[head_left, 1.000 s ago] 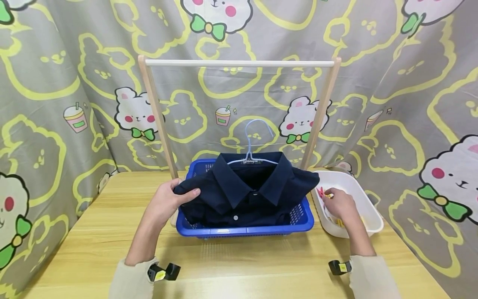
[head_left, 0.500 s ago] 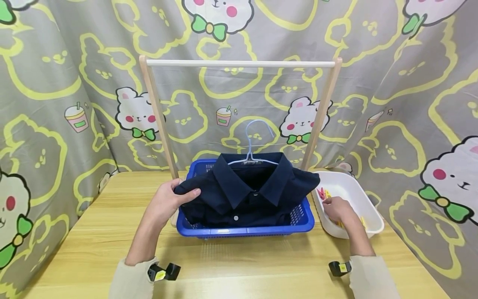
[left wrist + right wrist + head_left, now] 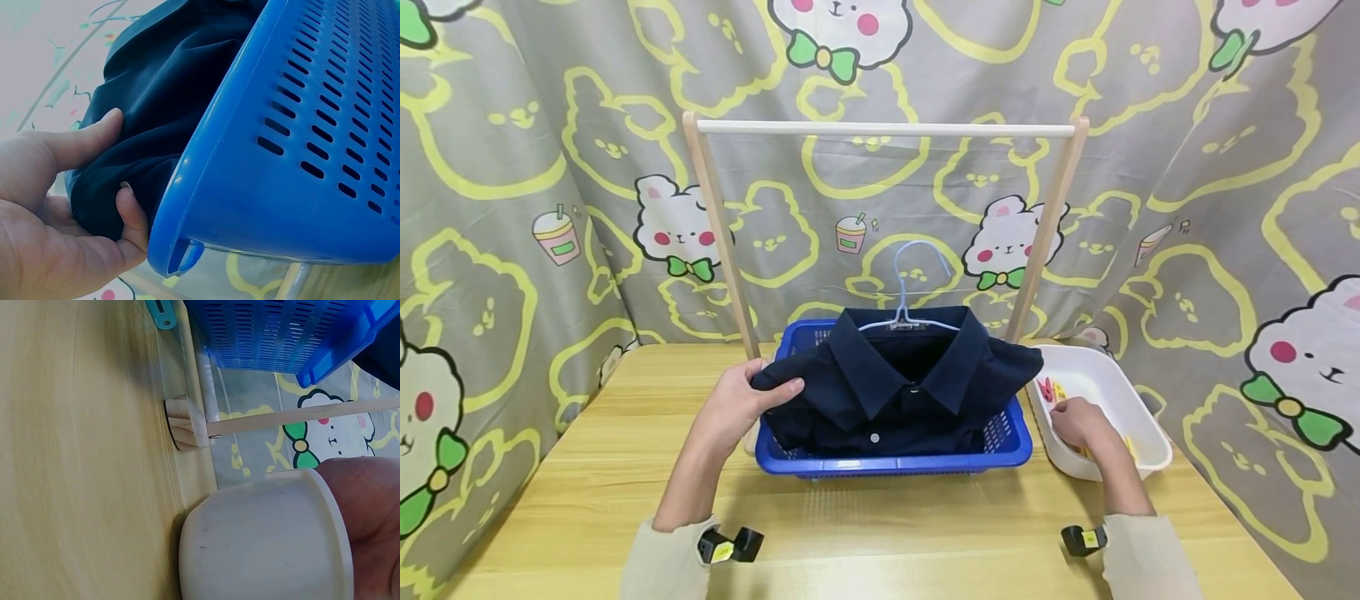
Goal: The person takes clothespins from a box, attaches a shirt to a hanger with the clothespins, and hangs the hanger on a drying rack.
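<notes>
A dark navy collared shirt (image 3: 872, 417) on a light blue wire hanger (image 3: 901, 310) lies over the blue basket (image 3: 891, 463). My left hand (image 3: 733, 406) grips the shirt's left shoulder, thumb on top. The left wrist view shows the fingers of my left hand (image 3: 69, 206) curled round the dark cloth beside the basket rim. My right hand (image 3: 1081, 423) reaches down into the white tub (image 3: 1120, 375), its fingertips hidden; I cannot tell whether it holds something. Beside it in the tub lie a pink clothespin (image 3: 1046, 388) and a yellow clothespin (image 3: 1059, 392).
Behind the basket stands a wooden rack with a white crossbar (image 3: 880, 128) and posts at both sides. The wooden table (image 3: 865, 533) extends in front. A patterned grey curtain (image 3: 880, 50) hangs behind and at both sides.
My right hand has drawn slightly back toward me and lower into the tub, leaving the pink and yellow clothespins exposed. The left hand and shirt stay put.
</notes>
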The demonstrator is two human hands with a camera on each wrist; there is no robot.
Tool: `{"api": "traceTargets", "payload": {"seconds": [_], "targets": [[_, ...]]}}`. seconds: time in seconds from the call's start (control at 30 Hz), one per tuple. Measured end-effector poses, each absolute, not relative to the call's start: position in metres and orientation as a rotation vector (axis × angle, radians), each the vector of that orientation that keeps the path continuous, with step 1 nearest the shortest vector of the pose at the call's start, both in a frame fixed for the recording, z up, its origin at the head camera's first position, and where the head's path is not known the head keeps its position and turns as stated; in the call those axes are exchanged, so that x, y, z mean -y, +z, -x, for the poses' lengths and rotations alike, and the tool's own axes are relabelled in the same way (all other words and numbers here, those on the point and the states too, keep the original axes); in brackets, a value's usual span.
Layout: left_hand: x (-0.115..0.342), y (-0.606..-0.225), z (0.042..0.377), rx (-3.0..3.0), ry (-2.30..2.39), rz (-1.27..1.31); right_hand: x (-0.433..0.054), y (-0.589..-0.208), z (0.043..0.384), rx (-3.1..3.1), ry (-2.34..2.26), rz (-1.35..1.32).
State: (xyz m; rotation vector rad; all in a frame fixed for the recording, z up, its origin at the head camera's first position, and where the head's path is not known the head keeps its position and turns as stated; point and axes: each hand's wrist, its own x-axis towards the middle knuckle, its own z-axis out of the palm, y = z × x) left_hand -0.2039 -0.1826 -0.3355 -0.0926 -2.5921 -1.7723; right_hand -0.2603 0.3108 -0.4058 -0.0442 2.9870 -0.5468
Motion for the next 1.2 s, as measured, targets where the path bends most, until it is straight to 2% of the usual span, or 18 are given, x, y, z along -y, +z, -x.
{"api": "traceTargets", "payload": {"seconds": [0.5,1.2], "targets": [[0.1813,-0.3341,0.2044,2.610,-1.755,0.086,-0.3137,-0.4020,0.2585,-2.980,-0.730,-0.177],[0.1830,-0.3366,0.2052,2.595,-1.783,0.109,-0.3107,-0.3987,0.2562,-3.381,-1.076,-0.374]]}}
